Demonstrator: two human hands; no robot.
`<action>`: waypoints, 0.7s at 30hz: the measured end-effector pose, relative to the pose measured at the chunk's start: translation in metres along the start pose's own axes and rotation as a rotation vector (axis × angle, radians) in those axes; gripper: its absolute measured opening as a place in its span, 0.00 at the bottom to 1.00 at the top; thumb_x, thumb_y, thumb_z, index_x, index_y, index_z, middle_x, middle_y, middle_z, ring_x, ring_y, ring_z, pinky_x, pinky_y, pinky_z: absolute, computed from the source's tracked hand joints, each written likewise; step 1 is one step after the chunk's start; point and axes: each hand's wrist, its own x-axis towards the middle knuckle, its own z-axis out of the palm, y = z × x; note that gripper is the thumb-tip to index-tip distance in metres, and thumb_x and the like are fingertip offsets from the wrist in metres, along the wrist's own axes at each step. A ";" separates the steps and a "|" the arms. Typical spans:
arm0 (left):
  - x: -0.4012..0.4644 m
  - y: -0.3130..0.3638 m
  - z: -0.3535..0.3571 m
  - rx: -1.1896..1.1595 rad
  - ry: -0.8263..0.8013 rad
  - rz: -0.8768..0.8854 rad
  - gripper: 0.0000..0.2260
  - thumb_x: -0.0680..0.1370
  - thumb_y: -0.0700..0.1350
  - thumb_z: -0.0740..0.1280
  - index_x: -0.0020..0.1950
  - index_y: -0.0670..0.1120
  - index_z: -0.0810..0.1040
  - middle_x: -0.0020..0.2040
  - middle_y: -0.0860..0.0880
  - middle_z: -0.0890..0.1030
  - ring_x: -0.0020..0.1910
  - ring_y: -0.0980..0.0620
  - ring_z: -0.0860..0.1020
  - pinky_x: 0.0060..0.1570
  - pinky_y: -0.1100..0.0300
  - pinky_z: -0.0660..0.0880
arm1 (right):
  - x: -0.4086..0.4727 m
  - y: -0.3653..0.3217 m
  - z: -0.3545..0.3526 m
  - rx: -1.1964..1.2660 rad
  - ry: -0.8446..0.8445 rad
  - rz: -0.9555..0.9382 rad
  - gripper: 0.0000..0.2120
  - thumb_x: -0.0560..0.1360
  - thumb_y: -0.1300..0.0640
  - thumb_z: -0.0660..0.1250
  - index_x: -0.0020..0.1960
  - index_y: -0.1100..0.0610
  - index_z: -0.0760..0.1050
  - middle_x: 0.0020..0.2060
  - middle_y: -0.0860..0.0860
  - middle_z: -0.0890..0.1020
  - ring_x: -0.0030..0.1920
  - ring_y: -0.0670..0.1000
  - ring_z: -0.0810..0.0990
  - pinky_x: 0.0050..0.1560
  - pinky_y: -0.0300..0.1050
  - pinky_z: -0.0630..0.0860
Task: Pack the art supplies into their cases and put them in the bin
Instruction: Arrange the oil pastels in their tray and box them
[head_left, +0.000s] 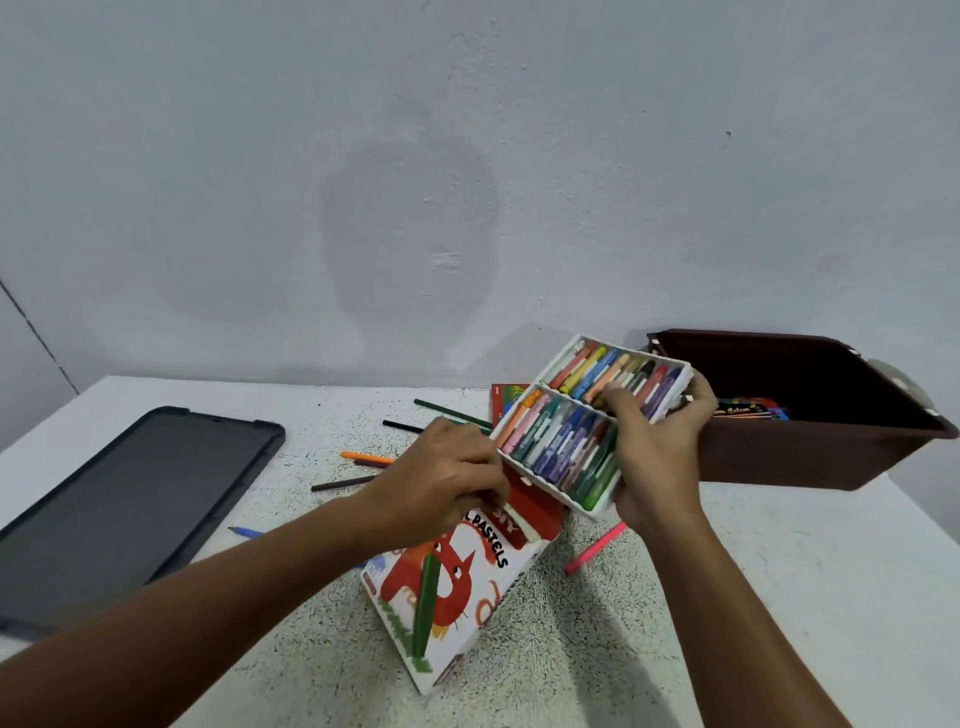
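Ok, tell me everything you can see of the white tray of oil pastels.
The white tray of oil pastels looks like thin plastic, split by a divider into two rows packed with paper-wrapped sticks of many colours. It is held tilted above the table, next to the brown bin. The right hand grips its right edge, thumb on the sticks; the left hand meets its lower left corner, at the open pastel box.

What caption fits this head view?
Right hand holds the pastel tray above its box, gripped by the left hand, near the brown bin.
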 end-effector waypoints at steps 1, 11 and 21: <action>0.001 0.002 0.000 0.000 0.038 -0.005 0.04 0.72 0.42 0.70 0.43 0.50 0.81 0.43 0.55 0.78 0.46 0.55 0.72 0.49 0.59 0.63 | -0.001 0.000 0.003 -0.013 0.007 -0.031 0.36 0.74 0.60 0.70 0.71 0.42 0.53 0.49 0.48 0.79 0.47 0.49 0.83 0.50 0.60 0.81; 0.003 0.013 0.003 -0.059 0.311 -0.129 0.08 0.72 0.39 0.69 0.45 0.52 0.79 0.43 0.56 0.77 0.46 0.56 0.73 0.47 0.55 0.66 | -0.029 0.006 0.016 0.048 0.118 -0.304 0.36 0.76 0.61 0.69 0.72 0.44 0.50 0.57 0.51 0.75 0.47 0.42 0.83 0.42 0.33 0.78; -0.008 0.025 0.023 -0.035 0.398 -0.211 0.08 0.72 0.38 0.67 0.43 0.50 0.79 0.43 0.56 0.78 0.49 0.58 0.72 0.50 0.51 0.66 | -0.035 0.015 0.006 -0.026 0.062 -0.313 0.34 0.75 0.60 0.69 0.69 0.40 0.52 0.64 0.59 0.72 0.52 0.49 0.82 0.50 0.45 0.82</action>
